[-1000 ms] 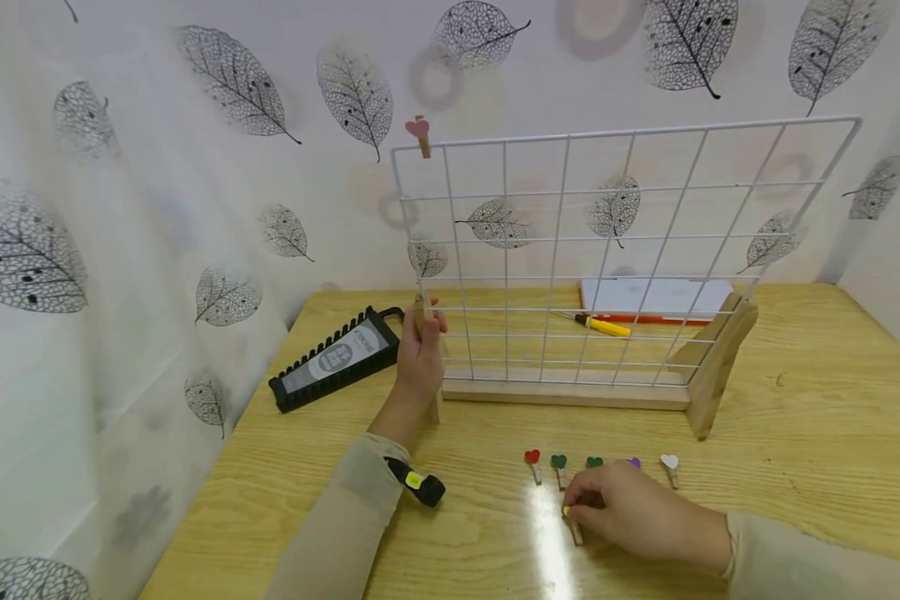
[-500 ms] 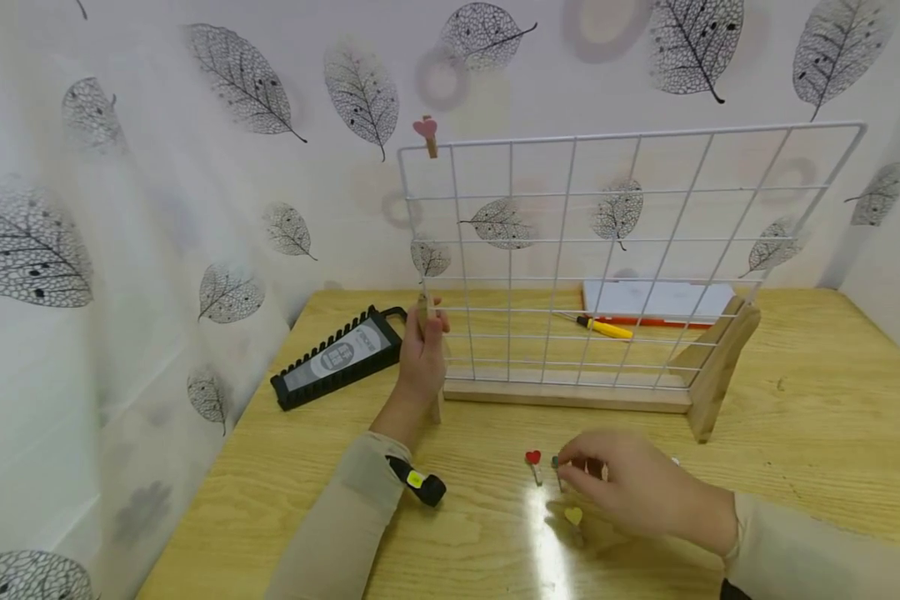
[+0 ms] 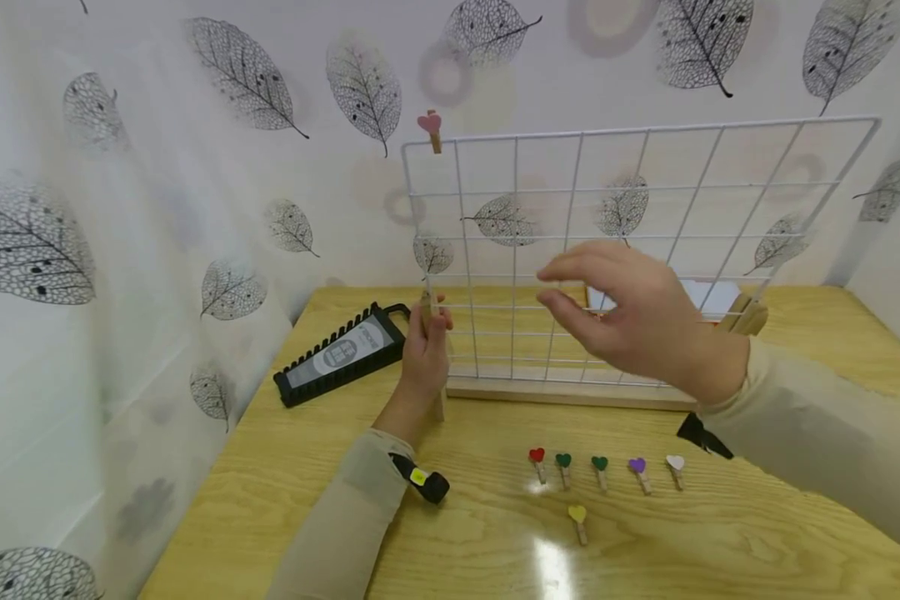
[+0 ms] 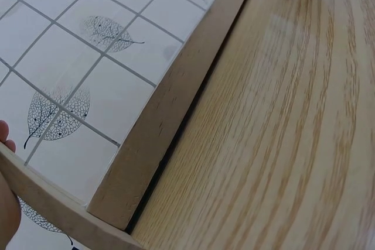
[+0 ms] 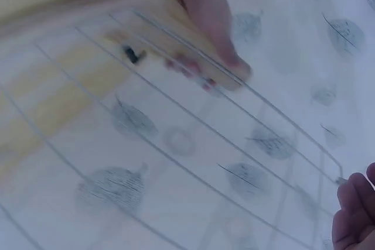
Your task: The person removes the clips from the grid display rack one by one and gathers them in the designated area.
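Note:
My left hand (image 3: 424, 358) grips the left wooden upright (image 3: 427, 310) of a white wire grid rack (image 3: 615, 132). Raised before the grid is my right hand (image 3: 633, 321), thumb and forefinger apart, holding nothing visible. A pink heart clothespin (image 3: 431, 125) is clipped to the grid's top left corner. On the table, a row of small heart clothespins runs red (image 3: 537, 456), green (image 3: 563, 461), green (image 3: 600, 464), purple (image 3: 638, 467) and white (image 3: 675, 462). A yellow one (image 3: 577, 515) lies nearer me. In the right wrist view, the right fingers (image 5: 354, 209) appear close to the grid's corner.
A black wrench holder (image 3: 341, 354) lies left of the rack. Behind the grid is a white sheet or pad (image 3: 708, 293) with a red edge. The rack's wooden base (image 3: 540, 390) spans the table (image 3: 487, 533). A leaf-print curtain (image 3: 142, 250) hangs behind and at the left.
The right hand has left the row of clothespins and risen in front of the grid. The yellow clothespin it held a second ago now lies on the table. The left hand keeps its grip.

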`<act>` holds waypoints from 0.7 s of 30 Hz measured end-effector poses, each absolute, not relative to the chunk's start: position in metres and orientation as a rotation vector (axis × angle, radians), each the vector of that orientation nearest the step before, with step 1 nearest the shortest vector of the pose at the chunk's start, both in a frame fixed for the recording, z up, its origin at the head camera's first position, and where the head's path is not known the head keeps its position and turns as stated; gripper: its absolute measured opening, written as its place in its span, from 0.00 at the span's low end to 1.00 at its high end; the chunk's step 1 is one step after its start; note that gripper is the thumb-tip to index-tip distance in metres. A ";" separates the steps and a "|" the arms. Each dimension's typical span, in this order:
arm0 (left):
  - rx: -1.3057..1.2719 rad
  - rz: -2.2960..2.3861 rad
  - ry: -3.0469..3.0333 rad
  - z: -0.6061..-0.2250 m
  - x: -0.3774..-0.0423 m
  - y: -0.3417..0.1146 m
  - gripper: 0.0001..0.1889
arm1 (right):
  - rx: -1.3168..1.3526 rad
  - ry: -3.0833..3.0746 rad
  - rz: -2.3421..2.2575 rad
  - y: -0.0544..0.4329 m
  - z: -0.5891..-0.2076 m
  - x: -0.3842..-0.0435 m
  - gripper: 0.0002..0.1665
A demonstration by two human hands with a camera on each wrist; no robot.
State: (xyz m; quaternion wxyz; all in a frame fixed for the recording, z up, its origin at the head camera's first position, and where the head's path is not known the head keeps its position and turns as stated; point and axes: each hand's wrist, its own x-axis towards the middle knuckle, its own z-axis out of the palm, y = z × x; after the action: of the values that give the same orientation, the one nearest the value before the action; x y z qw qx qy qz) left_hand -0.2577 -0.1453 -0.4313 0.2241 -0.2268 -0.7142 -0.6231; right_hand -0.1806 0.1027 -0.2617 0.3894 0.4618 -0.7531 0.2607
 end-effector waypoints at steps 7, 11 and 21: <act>-0.588 -1.757 -1.986 -0.410 -0.240 -0.137 0.39 | 1.164 -1.857 0.605 0.080 -0.205 -0.196 0.11; -0.594 -1.754 -1.995 -0.402 -0.232 -0.136 0.40 | 1.105 -1.888 0.611 0.062 -0.182 -0.209 0.11; -0.641 -1.758 -1.961 -0.405 -0.232 -0.137 0.40 | 0.896 -2.367 0.715 0.027 -0.141 -0.232 0.22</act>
State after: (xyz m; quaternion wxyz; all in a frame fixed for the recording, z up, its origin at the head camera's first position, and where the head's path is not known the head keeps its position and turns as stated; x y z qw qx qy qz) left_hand -0.2318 -0.1367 -0.4046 0.2141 -0.2312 -0.7067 -0.6335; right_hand -0.2324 0.0272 -0.1414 0.2531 0.3297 -0.8707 0.2631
